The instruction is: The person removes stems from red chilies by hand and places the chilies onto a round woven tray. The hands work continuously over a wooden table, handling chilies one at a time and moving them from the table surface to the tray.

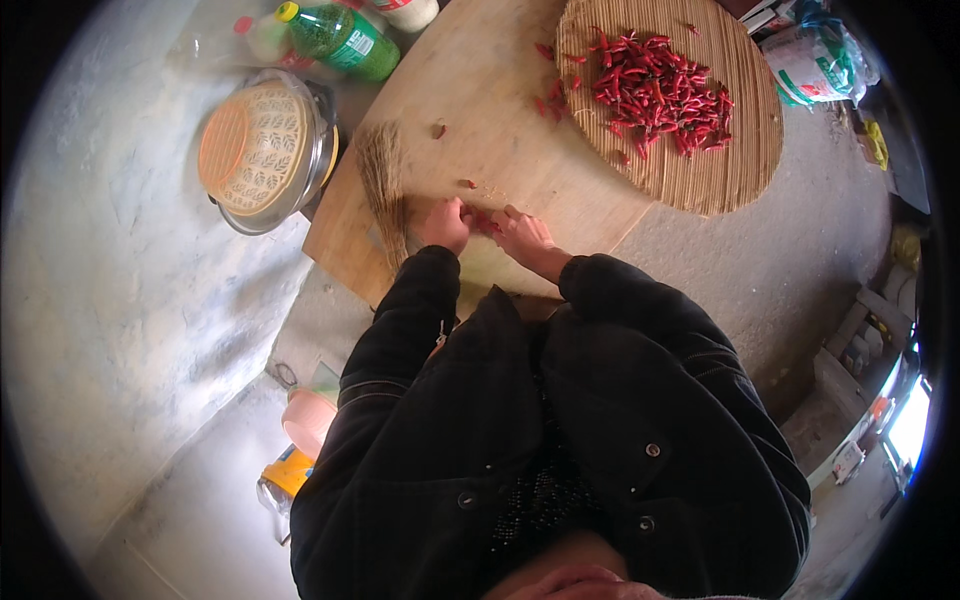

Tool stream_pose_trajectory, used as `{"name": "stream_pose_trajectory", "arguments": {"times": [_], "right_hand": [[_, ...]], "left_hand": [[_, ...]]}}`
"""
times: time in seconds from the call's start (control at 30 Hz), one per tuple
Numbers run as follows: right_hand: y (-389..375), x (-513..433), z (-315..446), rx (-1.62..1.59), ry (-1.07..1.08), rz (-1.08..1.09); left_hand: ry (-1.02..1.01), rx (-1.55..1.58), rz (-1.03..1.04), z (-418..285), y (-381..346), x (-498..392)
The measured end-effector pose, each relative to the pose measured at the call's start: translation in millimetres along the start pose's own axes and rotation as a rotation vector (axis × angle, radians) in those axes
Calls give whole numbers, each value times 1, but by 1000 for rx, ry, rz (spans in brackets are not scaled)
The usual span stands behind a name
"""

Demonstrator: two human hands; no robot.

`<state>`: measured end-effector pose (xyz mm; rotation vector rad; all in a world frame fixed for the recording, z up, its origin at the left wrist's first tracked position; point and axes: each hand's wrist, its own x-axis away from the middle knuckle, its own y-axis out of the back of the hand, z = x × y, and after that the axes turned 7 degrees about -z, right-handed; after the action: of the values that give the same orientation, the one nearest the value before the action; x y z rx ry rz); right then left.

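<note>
My left hand is curled closed just above a wooden board. Close to its right, my right hand has its fingers bent over a few red chili peppers. The peppers span the small gap between both hands' fingertips; blur hides how many there are. Pale seeds and a short red pepper piece lie just beyond the fingers. A bundle of dry straw, like a whisk broom, rests left of my left hand.
A round mat of woven stalks carries a heap of red chilies, overlapping the board's right edge. Loose chilies lie beside it. Along the left wall stand a patterned plastic colander in a metal basin and a green bottle.
</note>
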<state>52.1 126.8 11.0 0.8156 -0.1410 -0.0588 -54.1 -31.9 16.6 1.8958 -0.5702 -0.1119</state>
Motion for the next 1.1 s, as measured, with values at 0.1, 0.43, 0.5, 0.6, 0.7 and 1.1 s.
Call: {"name": "stream_pose_trajectory", "arguments": {"times": [0.1,0.43,0.5,0.6,0.7,1.1], "right_hand": [[-4,-1,-1,17,23,-4],[36,20,-40,-322,-211,-187],[44,27,-51,-465,-296,-186],[49,36,-58,-683,-485,-133],[61,44,-69,-928,-582,-179],[146,7,-115,-1374,-496,-442]], "left_hand": [[-39,-4,-95,-1,-8,9],[35,345,-71,-62,3,-37],[147,668,193,-115,8,-56],[-84,1083,285,-198,19,-85],[-254,1173,109,-242,23,-98],[112,451,-176,-12,21,-48]]}}
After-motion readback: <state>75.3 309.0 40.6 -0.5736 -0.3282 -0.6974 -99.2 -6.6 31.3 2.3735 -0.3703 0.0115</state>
